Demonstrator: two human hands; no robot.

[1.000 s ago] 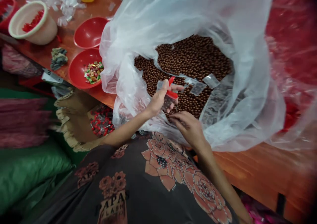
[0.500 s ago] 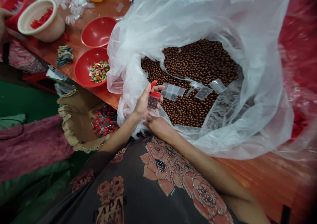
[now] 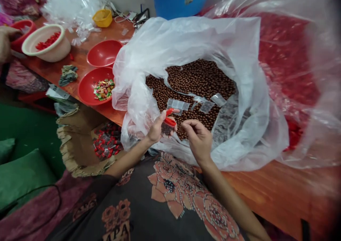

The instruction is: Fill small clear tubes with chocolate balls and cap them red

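Note:
My left hand (image 3: 157, 127) is closed on a small clear container (image 3: 167, 128) with a red rim and a raised red lid, dark balls showing inside. Just right of it, my right hand (image 3: 198, 138) has its fingers curled together at the tips; whether something small is between them cannot be made out. Both hands are at the near edge of a big white plastic bag (image 3: 250, 102), which is full of brown balls (image 3: 202, 74). Clear plastic pieces (image 3: 178, 105) lie on the balls.
Left of the bag are two red bowls (image 3: 92, 81), one with wrapped sweets (image 3: 103, 89), and a white tub (image 3: 53, 53). Below them a cardboard box (image 3: 71, 141) contains red-topped packs. Another person's hand (image 3: 4, 44) is at far left. A blue bin (image 3: 178, 1) stands behind.
My right hand has moved right and up, away from my left hand, and its fingers have come into view. The camera view has shifted, showing the blue bin.

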